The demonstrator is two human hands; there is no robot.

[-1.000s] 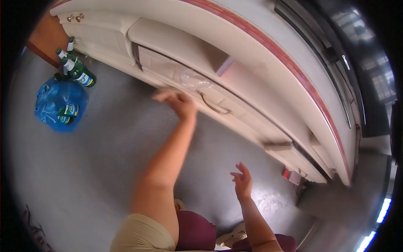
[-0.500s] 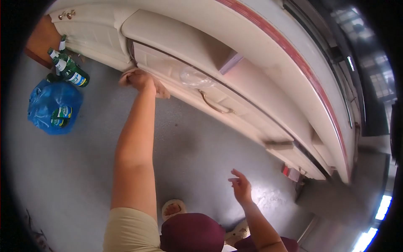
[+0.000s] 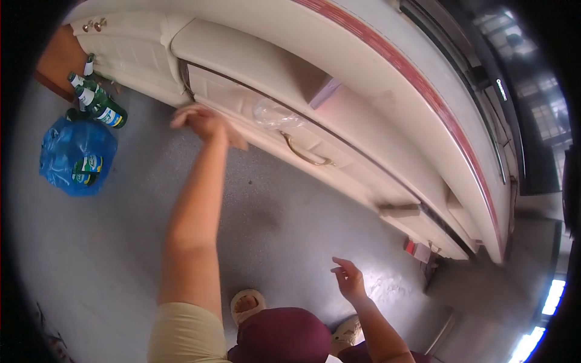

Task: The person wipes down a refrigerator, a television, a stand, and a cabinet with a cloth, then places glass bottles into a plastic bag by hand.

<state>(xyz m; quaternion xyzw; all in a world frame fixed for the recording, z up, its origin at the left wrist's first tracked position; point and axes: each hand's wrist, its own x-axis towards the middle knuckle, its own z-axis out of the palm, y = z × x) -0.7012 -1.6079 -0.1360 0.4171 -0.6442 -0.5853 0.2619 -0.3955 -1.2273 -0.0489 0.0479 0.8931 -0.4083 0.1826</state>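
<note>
My left hand [image 3: 204,123] is closed on a pinkish-beige cloth [image 3: 237,139], low beside the base of a cream cabinet [image 3: 242,106]. Part of the cloth shows behind the wrist, and the fingers are slightly blurred. Bent but apart, the fingers of my right hand [image 3: 349,279] hold nothing above the grey floor [image 3: 290,212]. A curved drawer handle [image 3: 305,153] and a clear plastic piece [image 3: 275,115] are on the cabinet front, to the right of my left hand.
Green bottles [image 3: 106,110] stand at the upper left, near a blue plastic bag [image 3: 78,154] with bottles inside. A red and white box [image 3: 417,249] lies by the cabinet's right end. My knee [image 3: 281,339] and sandalled foot [image 3: 248,302] are at the bottom.
My left hand has moved left along the cabinet base since the earliest frame, and the cloth now shows more clearly. My right hand has dropped slightly. The view has shifted a little.
</note>
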